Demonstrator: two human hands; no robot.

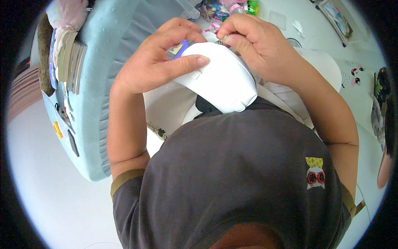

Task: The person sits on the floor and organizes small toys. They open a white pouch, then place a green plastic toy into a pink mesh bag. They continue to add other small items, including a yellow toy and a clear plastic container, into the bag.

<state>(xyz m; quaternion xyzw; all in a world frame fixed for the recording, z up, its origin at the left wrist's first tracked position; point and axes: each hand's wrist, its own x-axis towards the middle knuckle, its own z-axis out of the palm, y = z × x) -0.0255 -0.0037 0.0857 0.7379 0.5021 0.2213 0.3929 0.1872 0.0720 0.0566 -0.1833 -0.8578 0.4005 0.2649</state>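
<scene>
1. Brown fuzzy plush at the far left; near it, slim books stand packed with their page edges toward me, on a bed in pale blue, softly textured cloth.
2. On the bed's near part I make out a small rounded orange thing and a flat dark slab.
3. Left hand: I see the thumb pressed flat on the pouch's front, the fingers curled over its far side, their tips partly hidden from me.
4. Blue-rimmed, partly clear thing, just beside those fingers.
5. White pouch, smooth and round-cornered, between both hands, above the dark cloth shirt; a toothed metal zip curves along its edge.
6. Right hand: thumb and forefinger pinch a small metal piece at the pouch's top.
7. Owl-like patch, red-eyed, on the shirt.
</scene>
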